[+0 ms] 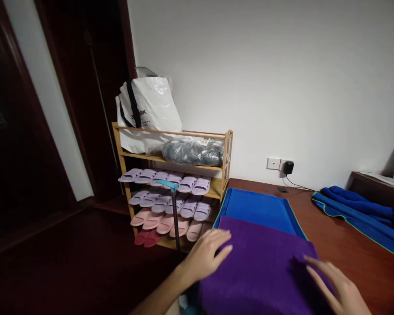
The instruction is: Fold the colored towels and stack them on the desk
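A purple cloth [262, 262] lies spread at the near edge of the wooden desk, over the lower part of a flat blue cloth [256, 205] with a green edge. At the purple cloth's left edge is my left hand [208, 253], thumb and fingers apart, holding nothing. My right hand [338, 284] is over the cloth's right side, fingers stretched out and casting a shadow on it. Whether either hand presses on the fabric I cannot tell. A second blue cloth [357, 205] with green trim lies crumpled farther right on the desk.
Left of the desk stands a wooden shoe rack [228, 148] with purple, pink and red slippers [202, 186]. On it sit a white bag [154, 100] and plastic-wrapped grey items [190, 151]. A blue-topped pole [174, 210] stands before it. A black plug [288, 167] is in the wall.
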A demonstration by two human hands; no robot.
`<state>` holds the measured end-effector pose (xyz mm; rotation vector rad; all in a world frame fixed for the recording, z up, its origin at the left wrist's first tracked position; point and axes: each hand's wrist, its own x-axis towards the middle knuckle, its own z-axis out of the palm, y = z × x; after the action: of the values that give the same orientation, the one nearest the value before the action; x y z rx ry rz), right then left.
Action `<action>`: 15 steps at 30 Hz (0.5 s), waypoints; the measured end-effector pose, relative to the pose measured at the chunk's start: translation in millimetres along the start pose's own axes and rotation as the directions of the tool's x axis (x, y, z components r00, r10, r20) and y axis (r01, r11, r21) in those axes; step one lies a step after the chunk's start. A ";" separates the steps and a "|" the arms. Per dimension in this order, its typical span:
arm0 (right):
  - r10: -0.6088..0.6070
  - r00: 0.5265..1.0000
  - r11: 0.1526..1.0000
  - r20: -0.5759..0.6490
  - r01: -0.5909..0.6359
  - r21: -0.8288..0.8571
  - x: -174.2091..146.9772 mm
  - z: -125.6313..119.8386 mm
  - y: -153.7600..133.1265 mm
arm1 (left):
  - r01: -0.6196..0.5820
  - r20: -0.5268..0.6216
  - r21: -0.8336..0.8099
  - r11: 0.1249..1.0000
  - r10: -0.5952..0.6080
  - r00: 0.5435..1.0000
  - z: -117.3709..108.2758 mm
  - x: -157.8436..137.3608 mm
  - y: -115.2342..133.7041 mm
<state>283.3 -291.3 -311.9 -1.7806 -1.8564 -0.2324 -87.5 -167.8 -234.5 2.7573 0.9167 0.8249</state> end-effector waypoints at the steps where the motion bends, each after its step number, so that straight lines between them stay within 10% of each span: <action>1: 0.063 0.998 0.998 0.015 -0.063 0.024 17.1 -1.5 -0.7 | 0.026 -0.005 0.000 1.000 -0.026 1.000 3.9 15.9 -6.7; 8: 0.184 0.935 0.983 0.303 -0.173 -0.062 65.7 36.9 1.4 | 0.090 0.239 0.019 0.996 -0.092 0.967 56.5 53.8 -53.3; 15: 0.185 0.941 0.981 0.284 -0.161 -0.106 48.3 42.8 6.1 | 0.076 0.231 0.024 0.997 -0.079 0.970 55.8 42.6 -51.5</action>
<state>279.2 -228.0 -325.1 -2.1170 -1.8933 0.0259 -56.0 -98.1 -276.2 2.7347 0.9790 0.4715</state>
